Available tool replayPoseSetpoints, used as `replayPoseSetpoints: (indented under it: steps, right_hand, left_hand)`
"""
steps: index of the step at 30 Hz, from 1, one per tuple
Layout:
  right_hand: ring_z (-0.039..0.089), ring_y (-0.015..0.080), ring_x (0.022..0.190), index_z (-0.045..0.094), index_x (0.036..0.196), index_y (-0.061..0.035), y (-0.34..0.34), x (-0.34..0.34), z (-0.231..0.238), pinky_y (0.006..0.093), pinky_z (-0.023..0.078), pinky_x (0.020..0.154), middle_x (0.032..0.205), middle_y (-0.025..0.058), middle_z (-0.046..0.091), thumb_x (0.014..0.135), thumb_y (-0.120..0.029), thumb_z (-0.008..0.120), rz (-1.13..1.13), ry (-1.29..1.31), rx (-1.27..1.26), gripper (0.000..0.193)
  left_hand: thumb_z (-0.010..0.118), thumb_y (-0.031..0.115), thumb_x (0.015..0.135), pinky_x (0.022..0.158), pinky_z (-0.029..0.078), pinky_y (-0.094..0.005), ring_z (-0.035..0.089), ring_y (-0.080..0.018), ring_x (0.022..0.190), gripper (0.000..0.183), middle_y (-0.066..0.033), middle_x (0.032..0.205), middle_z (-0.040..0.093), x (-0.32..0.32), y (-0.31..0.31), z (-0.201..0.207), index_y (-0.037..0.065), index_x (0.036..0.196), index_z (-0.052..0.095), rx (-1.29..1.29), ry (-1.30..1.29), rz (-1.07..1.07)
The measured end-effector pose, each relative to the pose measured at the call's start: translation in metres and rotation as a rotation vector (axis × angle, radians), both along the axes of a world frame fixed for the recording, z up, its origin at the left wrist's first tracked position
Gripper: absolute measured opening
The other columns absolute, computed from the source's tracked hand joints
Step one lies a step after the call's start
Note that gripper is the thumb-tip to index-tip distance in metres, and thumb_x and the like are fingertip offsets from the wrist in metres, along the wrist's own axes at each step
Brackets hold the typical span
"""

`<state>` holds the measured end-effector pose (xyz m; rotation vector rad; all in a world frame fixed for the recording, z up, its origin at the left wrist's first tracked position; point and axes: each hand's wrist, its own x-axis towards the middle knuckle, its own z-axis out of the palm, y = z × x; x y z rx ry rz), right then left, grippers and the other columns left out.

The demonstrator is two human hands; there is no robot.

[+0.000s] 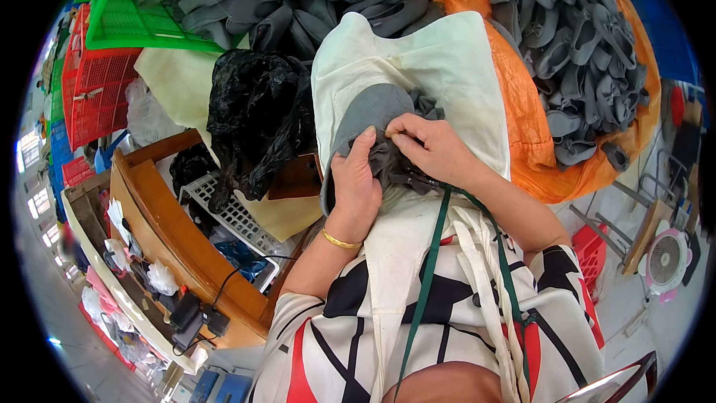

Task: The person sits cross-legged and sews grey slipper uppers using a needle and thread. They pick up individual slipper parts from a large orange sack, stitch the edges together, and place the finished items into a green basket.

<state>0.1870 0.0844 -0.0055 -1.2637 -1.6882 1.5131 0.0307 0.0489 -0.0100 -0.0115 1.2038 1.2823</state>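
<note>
A grey cloth shoe [379, 103] lies sole-up over a white cloth [462, 104] on my lap. My left hand [356, 179] is closed round the shoe's near left side, with its thumb pressed on the gathered grey fabric. Close beside that thumb, my right hand [431, 151] pinches thumb and forefinger together at the shoe's edge. Whatever sits in this pinch is too small to make out. Bunched dark grey fabric [426, 104] shows behind the right fingers. The underside of the shoe is hidden by my hands.
Grey shoes [298, 7] are heaped beyond the cloth, beside a green basket [123, 0]. More fill an orange sack [522, 97] at right. A black plastic bag [257, 104], white plastic basket [231, 213] and wooden drawer unit [179, 231] stand left. A fan [666, 257] is far right.
</note>
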Motion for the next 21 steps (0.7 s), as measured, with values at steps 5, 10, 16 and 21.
replayPoseSetpoints:
  steps: [5,10,16,21]
  right_hand:
    - [0.066,0.0315,0.074,0.061,0.102,-0.0035,-0.0019,-0.0018,-0.0036,0.0348,0.051,0.068,0.084,0.0155,0.066,0.093,-0.01,0.059,-0.007,0.01,0.021,0.012]
    - [0.065,0.0309,0.073,0.06,0.104,-0.0046,-0.0051,-0.0048,-0.0069,0.0343,0.051,0.067,0.084,0.0152,0.066,0.094,-0.009,0.058,-0.026,0.018,0.093,0.011]
    - [0.065,0.0308,0.072,0.06,0.104,-0.0048,-0.0056,-0.0038,-0.0067,0.034,0.051,0.066,0.085,0.0155,0.066,0.095,-0.009,0.058,-0.015,0.016,0.129,0.01]
    - [0.065,0.0317,0.072,0.06,0.104,-0.0049,-0.0059,-0.0055,-0.0075,0.0348,0.051,0.065,0.083,0.0157,0.065,0.094,-0.009,0.059,-0.019,0.014,0.15,0.011]
  left_hand:
    - [0.07,0.008,0.088,0.085,0.054,-0.0324,0.066,-0.0165,0.091,0.015,-0.0069,0.099,0.069,-0.0002,0.0018,0.0062,0.002,0.101,0.067,-0.01,-0.005,-0.014]
    - [0.07,0.007,0.087,0.084,0.053,-0.0319,0.066,-0.0164,0.09,0.015,-0.0065,0.099,0.069,-0.0012,0.0035,0.0067,0.002,0.101,0.067,-0.015,-0.018,-0.001]
    - [0.069,0.007,0.087,0.083,0.054,-0.0317,0.066,-0.0162,0.089,0.016,-0.0058,0.098,0.069,-0.0008,0.0044,0.0111,0.003,0.102,0.067,-0.043,-0.027,0.005]
    - [0.069,0.006,0.087,0.083,0.054,-0.0317,0.066,-0.0164,0.089,0.016,-0.0059,0.098,0.069,-0.004,0.0027,0.0065,0.003,0.102,0.067,-0.008,-0.048,-0.009]
